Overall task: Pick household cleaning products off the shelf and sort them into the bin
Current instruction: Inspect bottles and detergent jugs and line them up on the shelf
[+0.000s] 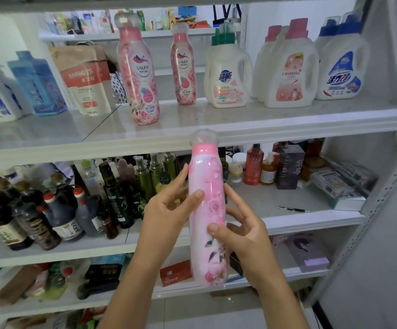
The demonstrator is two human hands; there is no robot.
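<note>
A tall pink bottle with rose print and a clear cap is held upright in front of the shelves, below the top shelf's edge. My left hand holds its left side, thumb across the front. My right hand grips its right side lower down, thumb on the front. Two matching pink bottles stand on the top shelf. No bin is in view.
White detergent jugs stand at the top shelf's right; a refill pouch and blue bottles at its left. Dark sauce and oil bottles crowd the middle shelf, boxes on its right.
</note>
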